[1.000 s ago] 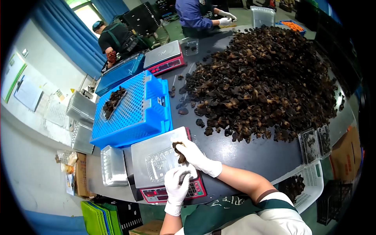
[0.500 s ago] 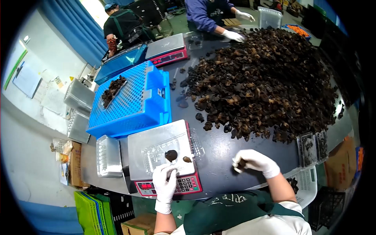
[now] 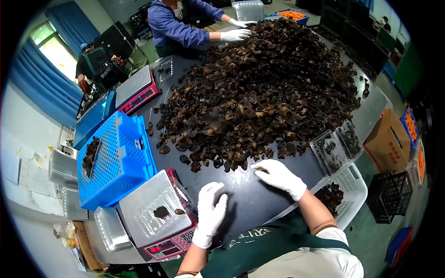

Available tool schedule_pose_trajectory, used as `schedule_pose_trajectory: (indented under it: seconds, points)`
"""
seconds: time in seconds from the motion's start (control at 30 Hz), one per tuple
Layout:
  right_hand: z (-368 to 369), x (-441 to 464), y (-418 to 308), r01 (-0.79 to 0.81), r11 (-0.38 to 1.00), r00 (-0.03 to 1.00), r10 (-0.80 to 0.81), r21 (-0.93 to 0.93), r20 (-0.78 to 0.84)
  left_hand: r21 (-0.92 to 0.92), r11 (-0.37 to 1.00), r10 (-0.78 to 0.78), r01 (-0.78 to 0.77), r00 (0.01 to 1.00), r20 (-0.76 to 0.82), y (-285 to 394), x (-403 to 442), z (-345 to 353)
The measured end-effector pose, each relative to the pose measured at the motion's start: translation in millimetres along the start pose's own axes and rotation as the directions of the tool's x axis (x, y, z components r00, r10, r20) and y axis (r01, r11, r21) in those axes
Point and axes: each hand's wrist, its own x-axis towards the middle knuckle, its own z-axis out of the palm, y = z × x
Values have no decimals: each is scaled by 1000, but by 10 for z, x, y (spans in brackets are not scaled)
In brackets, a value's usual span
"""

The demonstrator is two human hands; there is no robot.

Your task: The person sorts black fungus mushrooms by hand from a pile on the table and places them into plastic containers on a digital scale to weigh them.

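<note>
My left hand [image 3: 211, 214], in a white glove, is empty with fingers apart, just right of the near scale [image 3: 160, 245]. My right hand [image 3: 280, 178], also gloved, hovers with spread fingers at the near edge of a large heap of dark brown fungus [image 3: 259, 97]. On the scale's plate lies a clear plastic container [image 3: 153, 217] with an open lid; a dark piece [image 3: 161, 212] and a smaller brown piece [image 3: 179, 211] sit on it.
An upturned blue crate [image 3: 111, 162] holds a filled tray [image 3: 91, 156]. Another scale [image 3: 134, 90] stands behind. A clear container [image 3: 330, 150] sits at the table's right edge, above a white basket [image 3: 354, 185]. Across the heap, a co-worker's gloved hands [image 3: 235, 34] touch it.
The view has turned right. My right hand has moved to the heap's edge and no longer holds the dark piece. My left hand has moved right, off the scale. The co-worker's hands have reached the heap.
</note>
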Motion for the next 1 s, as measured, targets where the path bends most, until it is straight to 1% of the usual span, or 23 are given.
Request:
schedule_pose_trajectory:
  seconds: [0.03, 0.1, 0.13, 0.17, 0.2, 0.23, 0.3, 0.37, 0.4, 0.43, 0.5, 0.53, 0.57, 0.63, 0.7, 0.77, 0.8, 0.83, 0.87, 0.9, 0.93, 0.97, 1.0]
  points:
    - [76, 75, -5, 65, 996, 998, -65, -63, -10, -44, 999, 4, -3, 1000, 23, 132, 3, -30]
    - [208, 157, -73, 81, 995, 996, -83, 64, 30, 23, 996, 91, -90, 995, -46, 279, 9, -170]
    - [273, 199, -45, 87, 993, 995, -90, 85, 36, 84, 993, 88, -80, 992, -94, 234, -15, -259]
    - [341, 248, 12, 138, 989, 990, -138, 50, 7, 142, 987, 91, -71, 986, -140, 171, -60, -370]
    - [397, 296, 66, 183, 983, 983, -183, 8, -23, 166, 986, 19, 14, 980, -200, 70, -129, -446]
    - [428, 373, 97, 159, 986, 985, -161, -43, -55, 201, 976, -39, 81, 977, -208, -19, -197, -556]
    - [619, 549, 297, 203, 952, 918, -267, -231, -293, 340, 930, -75, 136, 980, -186, -224, -333, -719]
    - [669, 761, 320, 26, 920, 909, -184, -390, -373, 397, 901, -124, 174, 981, -150, -317, -435, -824]
    - [689, 842, 301, -61, 914, 915, -108, -401, -388, 360, 882, -270, 304, 952, -144, -341, -458, -842]
    - [778, 928, 378, -112, 884, 925, -74, -454, -373, 320, 884, -313, 341, 940, -135, -510, -536, -862]
    - [856, 933, 264, -115, 862, 965, -22, -494, -262, 279, 882, -365, 380, 925, -105, -495, -494, -903]
    - [946, 892, 288, -57, 868, 969, -71, -494, -238, 307, 878, -346, 367, 930, -123, -557, -511, -915]
    - [925, 819, 226, -4, 847, 986, -85, -532, -143, 298, 888, -314, 350, 936, -161, -636, -531, -925]
    - [997, 623, 280, 129, 849, 989, -145, -512, 8, 330, 884, -302, 331, 943, -135, -780, -553, -1007]
    - [951, 348, 184, 218, 834, 968, -118, -506, 222, 258, 904, -304, 342, 936, -177, -871, -560, -1042]
    - [998, -6, 229, 262, 872, 962, -204, -414, 179, 147, 924, -289, 352, 897, -335, -795, -513, -1023]
    - [946, -131, 195, 283, 884, 957, -232, -371, 176, 144, 932, -248, 333, 875, -415, -730, -498, -1018]
    - [877, -242, 140, 304, 895, 950, -259, -325, 175, 17, 935, -310, 355, 839, -446, -603, -505, -996]
    - [852, -330, 150, 300, 896, 950, -250, -326, 187, -38, 954, -281, 297, 846, -452, -548, -523, -935]
    - [832, -406, 162, 233, 958, 968, -212, -165, 137, -93, 967, -254, 239, 849, -463, -432, -498, -871]
    - [805, -461, 150, 165, 986, 982, -164, 2, 95, -120, 950, -312, 288, 876, -369, -230, -495, -800]
    - [716, -504, -17, 147, 986, 989, -149, -74, -18, -98, 959, -284, 267, 911, -300, -167, -502, -646]
    - [696, -547, -36, 114, 993, 990, -113, 17, -82, -9, 995, -97, 98, 967, -235, -54, -455, -486]
